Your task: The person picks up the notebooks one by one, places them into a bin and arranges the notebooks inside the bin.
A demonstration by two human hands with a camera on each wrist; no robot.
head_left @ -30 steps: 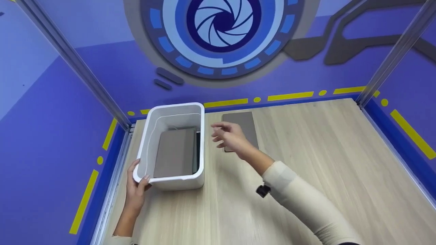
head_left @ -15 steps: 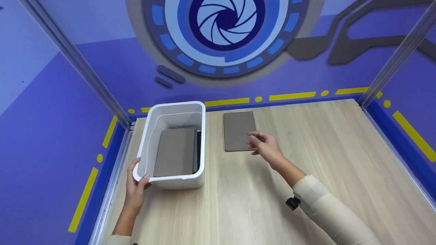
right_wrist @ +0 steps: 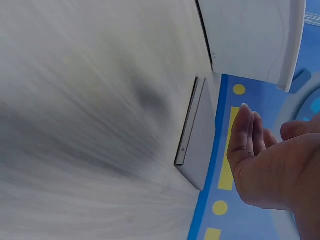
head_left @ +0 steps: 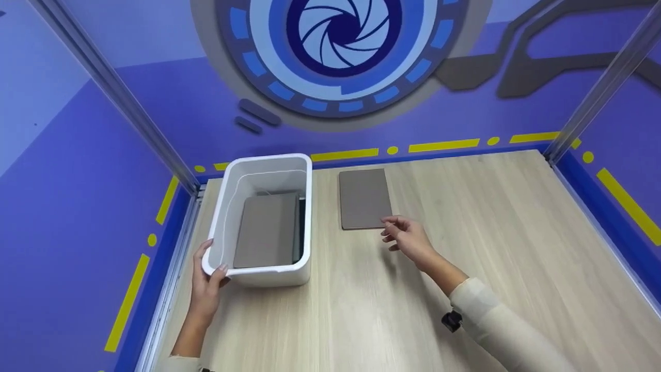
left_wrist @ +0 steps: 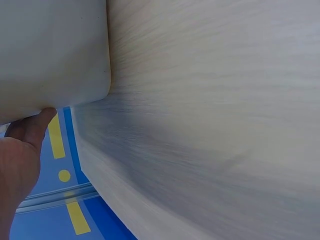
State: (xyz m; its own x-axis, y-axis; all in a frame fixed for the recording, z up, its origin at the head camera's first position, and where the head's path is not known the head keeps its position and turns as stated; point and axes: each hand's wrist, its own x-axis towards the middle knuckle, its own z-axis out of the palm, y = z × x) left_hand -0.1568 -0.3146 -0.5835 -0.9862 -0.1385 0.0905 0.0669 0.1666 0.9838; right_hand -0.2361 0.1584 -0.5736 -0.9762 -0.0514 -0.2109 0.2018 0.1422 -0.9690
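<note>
My left hand [head_left: 205,289] grips the near left corner of a white plastic bin [head_left: 258,279], with the thumb over the rim. In the left wrist view the fingers press against the bin's outer wall [left_wrist: 55,60]. Inside the bin leans a taupe book-like item [head_left: 266,230], with a darker one [head_left: 301,227] partly hidden beside it. A flat taupe notebook [head_left: 364,199] lies on the table to the right of the bin. Over its near right corner hovers my right hand [head_left: 410,240], fingers loosely bent and holding nothing. The right wrist view shows the notebook's thin pale edge [right_wrist: 190,125] apart from the fingers.
The wood-grain table [head_left: 496,232] extends to the right of and in front of the bin. A purple printed wall [head_left: 413,124] stands close behind the bin and notebook. Metal posts [head_left: 124,108] and side walls border the table.
My right hand has moved right and back toward me, from above the notebook's left side to its near right corner, uncovering the notebook. The left hand and the bin stay in place.
</note>
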